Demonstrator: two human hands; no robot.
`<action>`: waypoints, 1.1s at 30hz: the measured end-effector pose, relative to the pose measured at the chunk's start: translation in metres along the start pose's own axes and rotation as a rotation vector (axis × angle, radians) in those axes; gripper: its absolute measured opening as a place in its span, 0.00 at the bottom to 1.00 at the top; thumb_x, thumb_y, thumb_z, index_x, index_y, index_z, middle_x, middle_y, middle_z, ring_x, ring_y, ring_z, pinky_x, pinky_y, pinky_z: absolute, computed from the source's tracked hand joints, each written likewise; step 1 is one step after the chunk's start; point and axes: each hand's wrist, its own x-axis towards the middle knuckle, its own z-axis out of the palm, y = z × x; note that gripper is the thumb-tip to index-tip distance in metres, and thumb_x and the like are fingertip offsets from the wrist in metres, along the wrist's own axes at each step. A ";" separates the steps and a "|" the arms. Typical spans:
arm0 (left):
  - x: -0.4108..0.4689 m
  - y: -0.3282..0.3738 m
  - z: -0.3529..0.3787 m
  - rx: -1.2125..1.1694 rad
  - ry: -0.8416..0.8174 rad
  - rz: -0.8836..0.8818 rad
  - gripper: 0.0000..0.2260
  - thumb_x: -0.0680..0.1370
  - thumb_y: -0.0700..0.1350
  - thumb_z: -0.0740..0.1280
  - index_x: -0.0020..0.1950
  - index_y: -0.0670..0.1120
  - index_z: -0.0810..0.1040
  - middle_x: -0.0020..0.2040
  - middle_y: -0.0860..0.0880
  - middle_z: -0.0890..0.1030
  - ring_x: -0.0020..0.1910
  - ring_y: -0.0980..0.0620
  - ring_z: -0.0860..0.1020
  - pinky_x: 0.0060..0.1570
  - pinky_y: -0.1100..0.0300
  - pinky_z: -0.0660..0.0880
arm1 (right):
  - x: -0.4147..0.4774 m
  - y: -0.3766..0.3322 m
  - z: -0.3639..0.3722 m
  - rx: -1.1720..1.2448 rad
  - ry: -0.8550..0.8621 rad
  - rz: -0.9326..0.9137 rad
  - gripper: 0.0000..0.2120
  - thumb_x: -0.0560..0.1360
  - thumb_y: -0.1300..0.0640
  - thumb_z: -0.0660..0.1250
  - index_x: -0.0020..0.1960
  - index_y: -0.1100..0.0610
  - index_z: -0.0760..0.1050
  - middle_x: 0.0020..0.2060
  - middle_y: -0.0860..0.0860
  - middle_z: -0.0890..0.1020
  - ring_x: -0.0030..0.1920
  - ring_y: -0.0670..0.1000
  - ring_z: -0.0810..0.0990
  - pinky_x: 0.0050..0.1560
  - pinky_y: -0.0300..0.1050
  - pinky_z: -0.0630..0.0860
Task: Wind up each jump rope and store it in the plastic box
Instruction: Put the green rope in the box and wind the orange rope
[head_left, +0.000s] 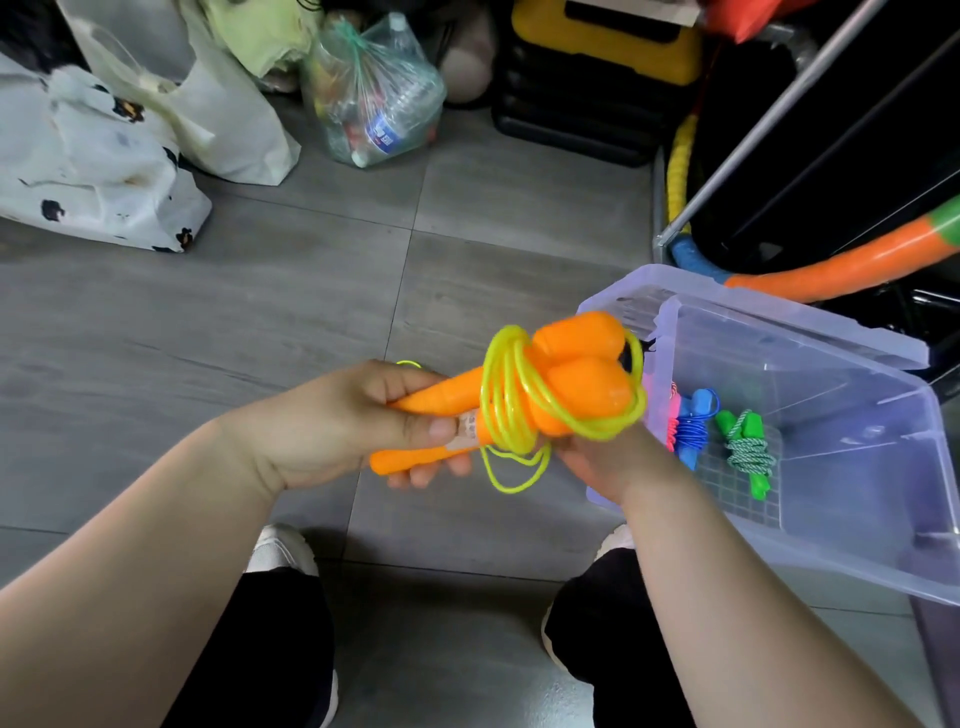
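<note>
**A:** How far along is it, reading from the left?

**B:** The left hand (332, 426) grips the orange jump rope (441, 400) by the narrow ends of its two carrot-shaped handles (587, 389), thumb on top and fingers curled beneath. It holds the rope above the floor (260, 312), just beside the plastic box (852, 530). The yellow cord (511, 405) is coiled round the handles in several turns, but one loose loop hangs below. I judge the winding nearly done, not finished.

**A:** And the right hand?

**B:** The right hand (597, 462) sits under the thick ends of the handles, and the coils cover its fingers. I cannot tell whether it pinches the cord or only props the bundle.

**A:** What's in the box?

**B:** A blue rope (693, 426) and a green rope (748, 447) lie wound on its bottom, stored. A pink rope (672, 415) shows beside the blue one, mostly hidden behind the handles.

**A:** What's left?

**B:** Tucking in that loop and putting this rope in. The box's right end is cut off, so I cannot say whether more ropes wait.
</note>
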 end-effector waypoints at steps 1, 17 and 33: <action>0.002 0.000 0.000 -0.032 0.060 0.014 0.23 0.51 0.62 0.77 0.38 0.49 0.82 0.33 0.48 0.83 0.25 0.58 0.75 0.24 0.68 0.70 | 0.004 0.005 0.006 -0.188 0.072 -0.021 0.12 0.66 0.62 0.70 0.27 0.56 0.71 0.24 0.49 0.75 0.21 0.42 0.70 0.29 0.38 0.68; 0.009 -0.007 -0.015 0.484 0.644 -0.171 0.07 0.73 0.47 0.68 0.44 0.45 0.73 0.36 0.48 0.82 0.22 0.60 0.72 0.21 0.69 0.69 | 0.007 0.016 0.034 -0.976 0.042 0.001 0.06 0.77 0.55 0.59 0.46 0.53 0.75 0.36 0.50 0.74 0.39 0.51 0.70 0.34 0.42 0.63; 0.010 -0.019 -0.010 0.774 0.267 -0.327 0.12 0.67 0.41 0.74 0.37 0.54 0.72 0.34 0.51 0.81 0.22 0.56 0.74 0.27 0.67 0.69 | -0.004 -0.001 0.029 -1.162 -0.106 -0.169 0.09 0.72 0.58 0.65 0.50 0.53 0.80 0.46 0.54 0.83 0.45 0.53 0.77 0.43 0.44 0.70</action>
